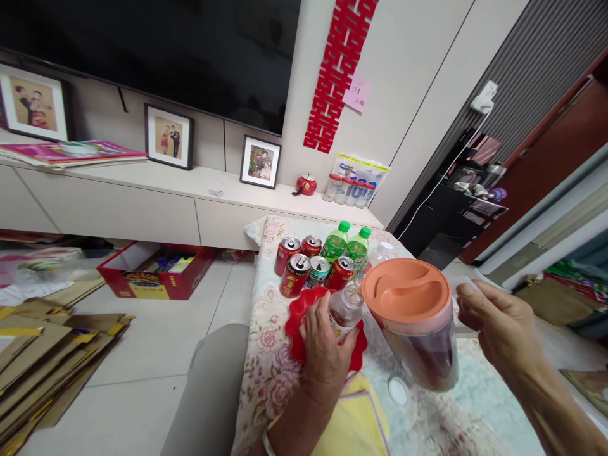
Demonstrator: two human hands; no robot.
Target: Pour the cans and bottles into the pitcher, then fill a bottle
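My left hand [325,342] is wrapped round a clear plastic bottle [346,305] with an open top, over a red scalloped plate [297,311]. My right hand [503,323] grips the handle of a clear pitcher [425,354] with an orange lid [408,288]. Dark liquid shows inside the pitcher, whose lid is close beside the bottle's mouth. Behind the plate stand several cans [295,276] and two green bottles [336,242] with green caps. A yellow cloth [358,418] lies near my left wrist, and a white cap [398,391] rests below the pitcher.
A flowered tablecloth [259,380] covers the table. Beyond it, a white cabinet [218,218] bears picture frames, a red pot [306,185] and red-lidded jars [350,191]. On the floor at left are a red box [156,285] and folded cardboard [42,361].
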